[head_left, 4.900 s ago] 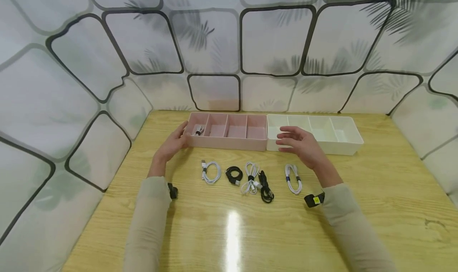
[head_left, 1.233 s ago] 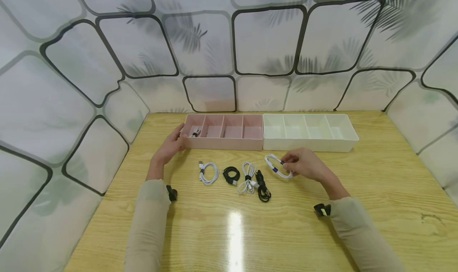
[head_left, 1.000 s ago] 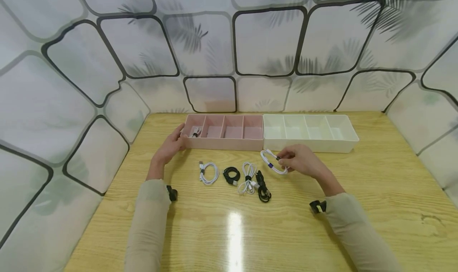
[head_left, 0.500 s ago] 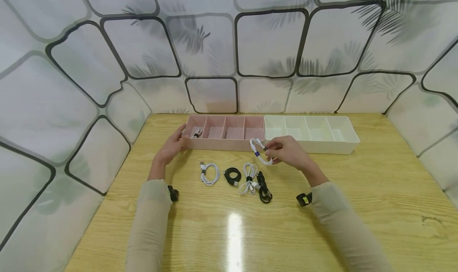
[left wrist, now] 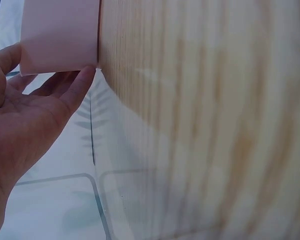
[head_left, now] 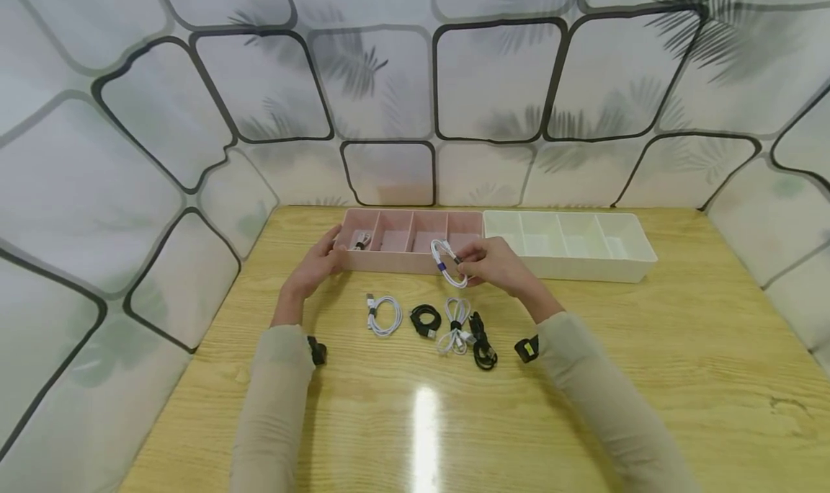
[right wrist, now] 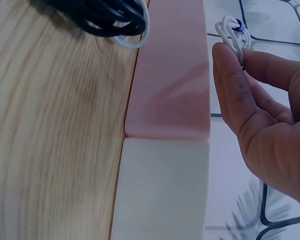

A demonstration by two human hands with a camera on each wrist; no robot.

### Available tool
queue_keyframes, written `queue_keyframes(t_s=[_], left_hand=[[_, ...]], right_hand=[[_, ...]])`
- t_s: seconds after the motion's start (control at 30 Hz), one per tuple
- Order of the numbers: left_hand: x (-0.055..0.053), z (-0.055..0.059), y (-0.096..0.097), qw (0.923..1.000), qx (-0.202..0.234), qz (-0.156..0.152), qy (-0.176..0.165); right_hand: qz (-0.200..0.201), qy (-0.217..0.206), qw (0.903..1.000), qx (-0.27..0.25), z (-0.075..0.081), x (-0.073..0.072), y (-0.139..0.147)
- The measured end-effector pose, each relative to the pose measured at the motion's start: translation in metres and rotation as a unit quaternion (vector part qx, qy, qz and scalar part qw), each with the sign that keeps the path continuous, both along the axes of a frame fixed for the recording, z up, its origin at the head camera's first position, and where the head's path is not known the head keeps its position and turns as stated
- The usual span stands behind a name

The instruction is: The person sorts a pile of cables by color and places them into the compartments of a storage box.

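Note:
My right hand [head_left: 496, 264] pinches a coiled white charging cable [head_left: 444, 268] between thumb and fingertips, raised off the table in front of the pink divided box [head_left: 402, 262]. The coil has a blue tie and a dark tie; in the right wrist view this cable [right wrist: 229, 32] sticks up past the fingertips. My left hand [head_left: 313, 266] holds the left end of the pink box, and the left wrist view shows the thumb by one edge of that end wall [left wrist: 60, 40] and fingers along it. A small white cable [head_left: 362, 241] with a black tie lies in the leftmost pink compartment.
A white divided box [head_left: 583, 268] adjoins the pink one on the right. In front lie a white cable [head_left: 387, 318], a black cable [head_left: 425, 321], another white cable [head_left: 457, 325] and a longer black cable [head_left: 483, 345]. A patterned backdrop [head_left: 389, 82] rises behind the table.
My right hand has picked up the white cable from the right of the row and carried it leftward and up, to the pink box's front. The left hand stays at the box end.

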State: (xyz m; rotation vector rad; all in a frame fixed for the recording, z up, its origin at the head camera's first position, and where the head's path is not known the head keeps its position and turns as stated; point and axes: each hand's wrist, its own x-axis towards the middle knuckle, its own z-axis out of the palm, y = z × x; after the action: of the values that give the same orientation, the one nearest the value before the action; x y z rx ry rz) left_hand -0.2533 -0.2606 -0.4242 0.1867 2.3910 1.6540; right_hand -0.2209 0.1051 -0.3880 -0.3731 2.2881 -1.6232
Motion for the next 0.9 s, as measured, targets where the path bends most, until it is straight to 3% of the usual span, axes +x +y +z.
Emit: queue_keyframes(t_s=[0.27,0.53,0.9], left_hand=[[-0.002,-0.002,-0.002,0.9999,0.011,0.003,-0.004],[-0.003,-0.003,-0.002,0.9999,0.008,0.008,-0.013],[-0.004,-0.005,-0.004,0.9999,0.014,0.007,-0.005]], right_hand=[[-0.025,-0.008,0.9996,-0.013,-0.002,-0.016,-0.025],[-0.053,0.013,0.9985,-0.009,-0.001,-0.033,-0.049],[-0.114,-0.030,0.9918,-0.050,-0.002,-0.047,-0.075]])
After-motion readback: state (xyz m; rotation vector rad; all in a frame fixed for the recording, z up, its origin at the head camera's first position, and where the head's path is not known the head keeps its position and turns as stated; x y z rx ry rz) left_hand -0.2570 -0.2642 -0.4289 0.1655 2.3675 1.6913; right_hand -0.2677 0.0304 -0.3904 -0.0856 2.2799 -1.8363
